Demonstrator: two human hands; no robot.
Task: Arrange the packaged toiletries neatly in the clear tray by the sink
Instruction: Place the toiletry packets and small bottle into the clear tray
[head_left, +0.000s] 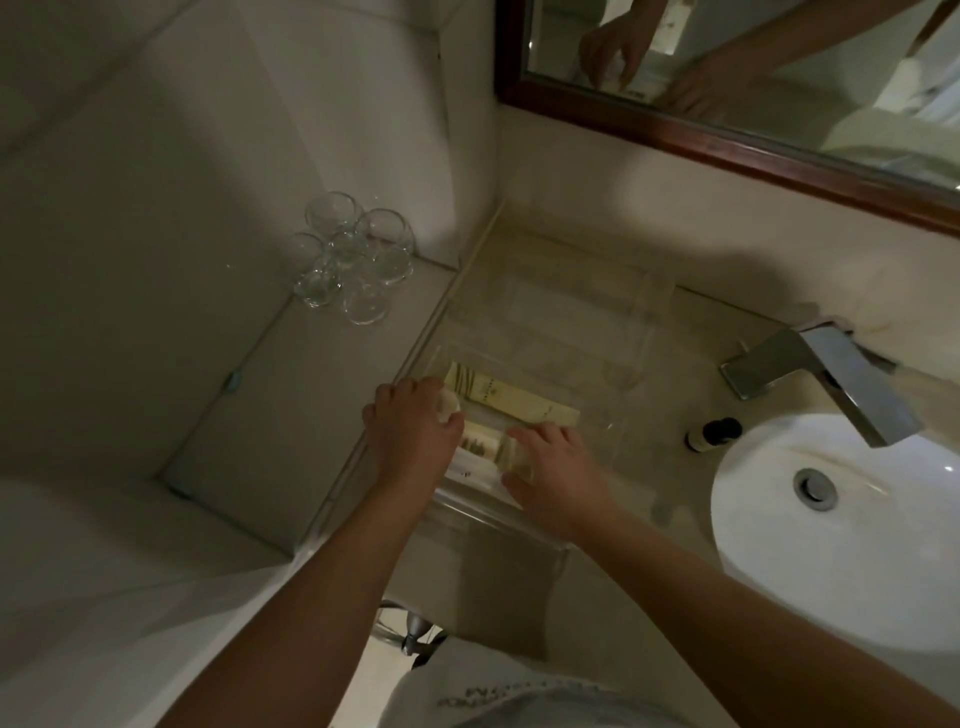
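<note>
The left hand (415, 434) has its fingers curled round a small round packet (449, 407) at the near left corner of the clear tray (641, 332). The right hand (558, 470) pinches a flat pale packet (521, 460) between fingers and thumb, close to the near wall of the tray. Between the 2 hands lies a printed packet (480, 441), and just behind it a long cream box (514, 402) lies flat across the tray. I judge the task to be about in its middle: 2 items already lie side by side inside the tray, while the 2 packets in the hands are not yet released and set straight. The light is dim, so I cannot tell if more packets wait outside. The tray stands on a beige stone table (657, 457), in the corner by the wall. To its right are a small dark bottle (711, 434), the white sink (769, 545) and a square metal faucet (821, 374). To the left, a tiled ledge (291, 415) carries a group of clear glasses (353, 260). A mirror (753, 67) in a dark wood frame hangs above.
</note>
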